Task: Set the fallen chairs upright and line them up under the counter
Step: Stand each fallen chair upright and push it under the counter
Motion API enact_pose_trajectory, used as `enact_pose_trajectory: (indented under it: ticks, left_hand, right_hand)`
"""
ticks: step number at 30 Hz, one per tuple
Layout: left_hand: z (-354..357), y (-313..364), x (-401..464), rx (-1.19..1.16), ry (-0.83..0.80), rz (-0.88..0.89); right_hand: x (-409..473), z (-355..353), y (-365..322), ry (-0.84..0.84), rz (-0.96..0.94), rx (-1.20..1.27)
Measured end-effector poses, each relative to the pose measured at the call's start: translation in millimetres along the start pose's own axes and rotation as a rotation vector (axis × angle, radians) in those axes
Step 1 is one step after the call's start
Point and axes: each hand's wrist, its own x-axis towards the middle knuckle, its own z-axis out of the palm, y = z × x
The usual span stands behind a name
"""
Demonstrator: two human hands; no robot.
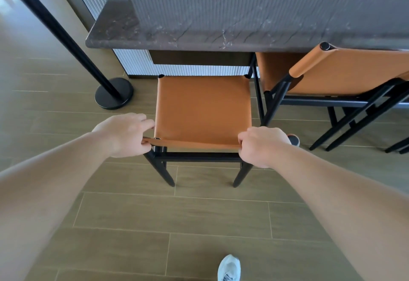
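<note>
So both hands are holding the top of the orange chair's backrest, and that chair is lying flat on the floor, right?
Not quite. The head view shows both the left hand and right hand holding the top of the orange chair's backrest, but that chair stands upright on its legs, in front of the counter.

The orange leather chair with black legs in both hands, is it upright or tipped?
Upright: the orange leather chair has its seat level and two near legs on the floor.
</note>
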Motion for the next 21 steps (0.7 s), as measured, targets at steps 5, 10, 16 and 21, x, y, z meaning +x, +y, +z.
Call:
enact_pose_trajectory:
  ticks: [5,10,16,21]
  left_hand:
    - [-2.2,-10.4,18.6,-0.001,0.003,0.007]
    - [-5.3,-14.9,25.8,0.008,-0.023,0.029]
    - [-4.8,-17.2,22.1,0.052,0.042,0.07]
    - [1.2,-7.4,3.4,0.131,0.335,0.027]
  right_hand:
    - [17.3,-8.4,6.2,-0.008,-0.001,0.004]
    - [19.5,-9.9,7.5,0.01,0.007,0.041]
    - [14.6,-10.1,4.5,0.143,0.0,0.086]
    - [-9.2,0.0,0.9,0.412,0.013,-0.135]
